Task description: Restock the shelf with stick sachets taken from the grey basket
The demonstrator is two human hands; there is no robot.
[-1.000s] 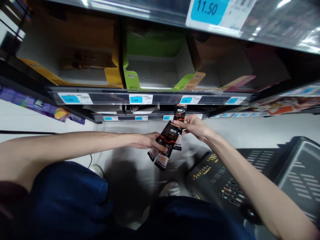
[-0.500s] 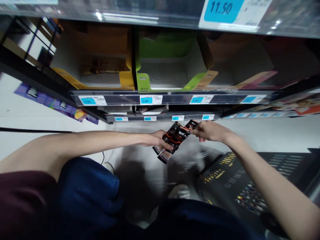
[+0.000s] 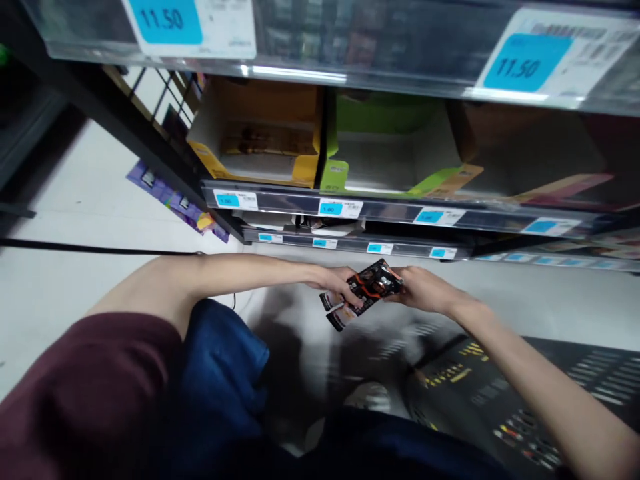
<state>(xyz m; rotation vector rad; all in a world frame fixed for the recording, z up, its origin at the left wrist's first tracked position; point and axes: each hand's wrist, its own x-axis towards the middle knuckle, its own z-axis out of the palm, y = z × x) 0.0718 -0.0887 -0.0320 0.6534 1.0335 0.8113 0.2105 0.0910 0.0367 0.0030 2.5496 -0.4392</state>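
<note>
Several black snack packets (image 3: 374, 283) with orange bands are bunched between my two hands, above the floor in front of the low shelves. My left hand (image 3: 341, 283) is closed around their left side, thumb across the top. The lower ends fan apart and show pale pictures. My right hand (image 3: 423, 288) is closed at the upper right end of the bunch, its fingertips partly hidden behind the packets. The print is too blurred to read.
Above stand a yellow carton (image 3: 306, 168) with a few packets and a green carton (image 3: 335, 175) on a shelf with price tags (image 3: 341, 208). Purple packets (image 3: 173, 200) hang at the left. A dark plastic crate (image 3: 475, 393) sits on the floor at lower right.
My right hand has brought its separate black packet against the bunch in my left hand. The view has shifted left, so shelves and hands appear farther right and slightly lower.
</note>
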